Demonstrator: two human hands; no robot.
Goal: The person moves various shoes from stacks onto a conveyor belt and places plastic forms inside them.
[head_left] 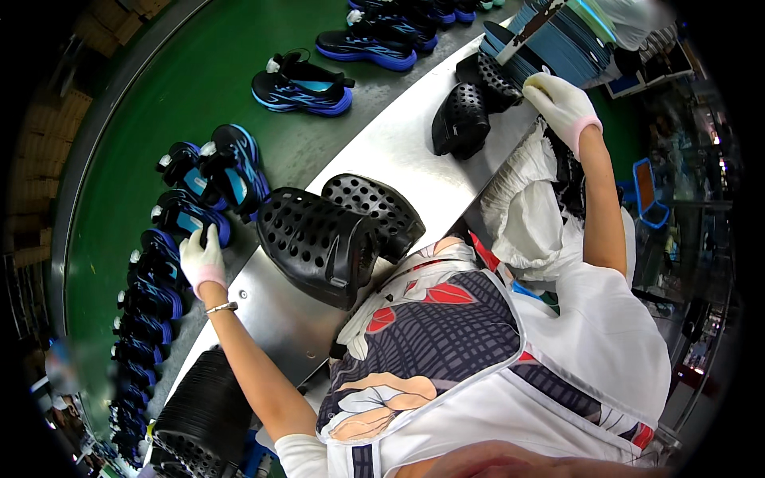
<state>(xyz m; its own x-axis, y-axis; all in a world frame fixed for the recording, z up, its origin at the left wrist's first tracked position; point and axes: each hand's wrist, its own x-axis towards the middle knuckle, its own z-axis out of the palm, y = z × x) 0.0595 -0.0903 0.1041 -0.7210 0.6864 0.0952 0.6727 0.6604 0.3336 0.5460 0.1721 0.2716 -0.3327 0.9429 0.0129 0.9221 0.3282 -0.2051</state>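
At the edge of the green conveyor, my gloved left hand [203,261] has its fingers at the heel of a black and blue sneaker [182,213], gripping it. Out to the right, my gloved right hand [564,110] has bent fingers pressed together at the end of a black perforated shoe form [496,82]. A second small form [462,119] lies beside that one. Between my hands, a large pair of black perforated forms, the near one [315,239] and the far one [370,211], rests on the metal work shelf [390,151].
More sneakers [303,86] stand in a long row along the green conveyor [119,159]. A stack of black perforated pieces [203,410] is at the lower left. Flat blue insoles [558,44] fill a rack at the upper right, with white crumpled fabric [530,207] below.
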